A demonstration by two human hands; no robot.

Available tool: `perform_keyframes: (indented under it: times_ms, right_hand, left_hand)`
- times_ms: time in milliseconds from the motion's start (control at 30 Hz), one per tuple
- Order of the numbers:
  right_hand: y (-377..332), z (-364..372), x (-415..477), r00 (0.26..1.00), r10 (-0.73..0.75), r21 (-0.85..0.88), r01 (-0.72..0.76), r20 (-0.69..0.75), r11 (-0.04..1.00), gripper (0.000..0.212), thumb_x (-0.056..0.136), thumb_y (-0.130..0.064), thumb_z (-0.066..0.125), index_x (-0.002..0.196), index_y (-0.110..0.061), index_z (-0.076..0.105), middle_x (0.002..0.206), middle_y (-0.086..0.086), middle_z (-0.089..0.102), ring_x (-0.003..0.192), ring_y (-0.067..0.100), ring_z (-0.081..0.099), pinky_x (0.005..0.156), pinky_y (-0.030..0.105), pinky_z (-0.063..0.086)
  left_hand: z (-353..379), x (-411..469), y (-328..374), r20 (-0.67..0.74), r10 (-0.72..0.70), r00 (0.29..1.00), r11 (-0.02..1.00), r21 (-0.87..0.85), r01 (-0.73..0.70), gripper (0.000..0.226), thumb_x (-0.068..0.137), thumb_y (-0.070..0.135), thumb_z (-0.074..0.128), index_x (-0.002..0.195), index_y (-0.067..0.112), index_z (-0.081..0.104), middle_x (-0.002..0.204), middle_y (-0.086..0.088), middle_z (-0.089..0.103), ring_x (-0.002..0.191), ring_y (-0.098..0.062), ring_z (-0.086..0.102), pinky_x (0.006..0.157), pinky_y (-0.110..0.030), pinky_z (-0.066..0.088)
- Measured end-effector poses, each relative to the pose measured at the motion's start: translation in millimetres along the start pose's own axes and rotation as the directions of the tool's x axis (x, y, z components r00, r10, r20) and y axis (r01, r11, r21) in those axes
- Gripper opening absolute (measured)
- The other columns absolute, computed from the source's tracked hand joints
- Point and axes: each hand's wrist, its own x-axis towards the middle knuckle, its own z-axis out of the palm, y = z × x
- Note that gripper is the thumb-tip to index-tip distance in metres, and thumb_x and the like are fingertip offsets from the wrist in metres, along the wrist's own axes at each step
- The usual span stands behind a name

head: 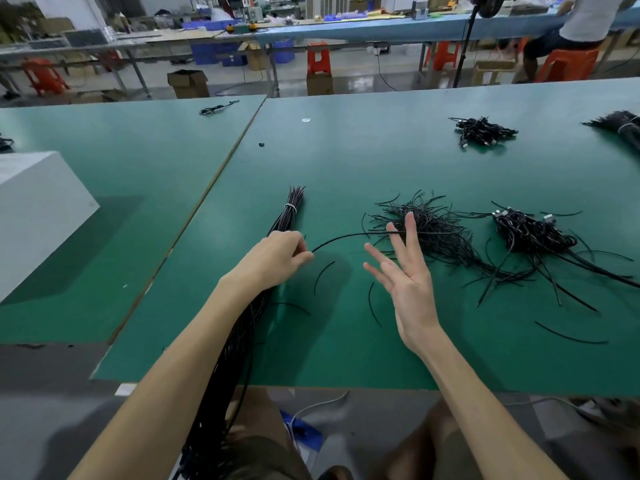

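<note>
My left hand (277, 251) pinches one end of a thin black cable (346, 237) that arcs to the right over the green table (346, 161). My right hand (401, 268) is spread with straight fingers, and the cable runs between its upper fingers near their tips. A long bundle of black cables (289, 211), tied with a white band, lies under my left forearm and hangs off the table's front edge. Behind my right hand lies a loose heap of short black ties (429, 223).
A pile of coiled cables (533, 232) sits to the right, and another coiled pile (483, 130) farther back. Loose ties (571, 336) are scattered near the front right. A white box (38, 202) stands at the left. A person (581, 26) sits at a far bench.
</note>
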Motion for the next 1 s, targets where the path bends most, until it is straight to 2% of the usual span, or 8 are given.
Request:
perform_keyframes:
  times_ms: [133, 233, 333, 433, 600, 733, 900, 1000]
  right_hand:
    - [2, 9, -4, 0.993, -0.037, -0.259, 0.066, 0.115, 0.964, 0.055, 0.105, 0.0, 0.048, 0.145, -0.037, 0.055, 0.14, -0.006, 0.062, 0.109, 0.02, 0.072, 0.093, 0.038, 0.059]
    - [5, 14, -7, 0.968, 0.061, -0.465, 0.062, 0.245, 0.883, 0.02, 0.104, -0.018, 0.06, 0.117, -0.019, 0.074, 0.106, -0.007, 0.078, 0.099, 0.01, 0.074, 0.089, 0.038, 0.059]
    - [6, 19, -11, 0.936, 0.128, -0.538, 0.075, 0.328, 0.839, 0.02, 0.1, -0.031, 0.065, 0.116, -0.022, 0.073, 0.097, -0.015, 0.079, 0.098, 0.003, 0.072, 0.09, 0.023, 0.054]
    - [4, 22, -10, 0.923, 0.128, -0.512, 0.084, 0.363, 0.855, 0.02, 0.101, -0.032, 0.064, 0.115, -0.022, 0.075, 0.098, -0.014, 0.079, 0.101, 0.004, 0.072, 0.089, 0.018, 0.051]
    - [0, 19, -8, 0.922, 0.15, -0.363, -0.012, 0.356, 0.932, 0.025, 0.104, -0.023, 0.061, 0.101, -0.004, 0.076, 0.098, 0.003, 0.08, 0.099, 0.018, 0.075, 0.095, 0.028, 0.055]
    - [-2, 20, -7, 0.928, 0.152, -0.308, -0.043, 0.34, 0.95, 0.023, 0.105, -0.018, 0.059, 0.104, -0.002, 0.075, 0.098, 0.007, 0.08, 0.09, 0.028, 0.076, 0.091, 0.028, 0.056]
    - [-7, 18, -7, 0.934, 0.18, -0.299, -0.084, 0.308, 0.95, 0.025, 0.107, -0.023, 0.054, 0.098, -0.008, 0.073, 0.094, 0.005, 0.08, 0.077, 0.021, 0.076, 0.071, 0.014, 0.047]
    - [-5, 16, -7, 0.936, 0.193, -0.334, -0.088, 0.295, 0.938, 0.026, 0.107, -0.027, 0.054, 0.097, -0.01, 0.071, 0.091, 0.004, 0.08, 0.073, 0.022, 0.075, 0.067, 0.018, 0.045]
  left_hand:
    - [-10, 7, 12, -0.122, -0.037, 0.992, 0.89, -0.455, -0.023, 0.02, 0.096, 0.027, 0.072, 0.08, 0.016, 0.066, 0.054, 0.013, 0.062, 0.048, -0.001, 0.053, 0.053, -0.014, 0.041]
    - [-13, 9, 22, -0.121, -0.075, 0.99, 0.763, -0.646, -0.021, 0.024, 0.095, 0.024, 0.073, 0.076, 0.011, 0.069, 0.054, 0.008, 0.062, 0.046, -0.007, 0.05, 0.05, -0.018, 0.042]
    - [-6, 10, 35, -0.081, -0.033, 0.996, 0.709, -0.705, -0.034, 0.027, 0.096, 0.023, 0.072, 0.078, 0.002, 0.071, 0.063, -0.006, 0.065, 0.054, -0.019, 0.053, 0.056, -0.029, 0.045]
    - [4, 8, 47, 0.008, 0.078, 0.997, 0.664, -0.747, -0.046, 0.024, 0.095, 0.027, 0.074, 0.076, 0.011, 0.073, 0.067, -0.001, 0.07, 0.056, -0.013, 0.058, 0.057, -0.025, 0.05]
    - [21, 2, 61, 0.064, 0.118, 0.991, 0.563, -0.826, -0.013, 0.019, 0.091, 0.032, 0.078, 0.076, 0.019, 0.076, 0.073, 0.0, 0.072, 0.061, -0.012, 0.061, 0.057, -0.021, 0.05]
    - [25, -1, 59, 0.1, 0.142, 0.985, 0.468, -0.883, 0.023, 0.03, 0.089, 0.038, 0.078, 0.085, 0.01, 0.073, 0.071, -0.012, 0.066, 0.041, -0.024, 0.049, 0.035, -0.023, 0.038]
    - [24, -4, 53, 0.06, 0.171, 0.983, 0.484, -0.875, -0.031, 0.022, 0.093, 0.035, 0.074, 0.088, 0.014, 0.075, 0.076, -0.005, 0.07, 0.055, -0.01, 0.058, 0.049, -0.018, 0.045]
    - [26, -9, 47, -0.003, 0.129, 0.992, 0.711, -0.697, -0.095, 0.031, 0.1, 0.04, 0.063, 0.087, 0.015, 0.076, 0.077, -0.008, 0.073, 0.068, -0.01, 0.059, 0.067, -0.029, 0.048]
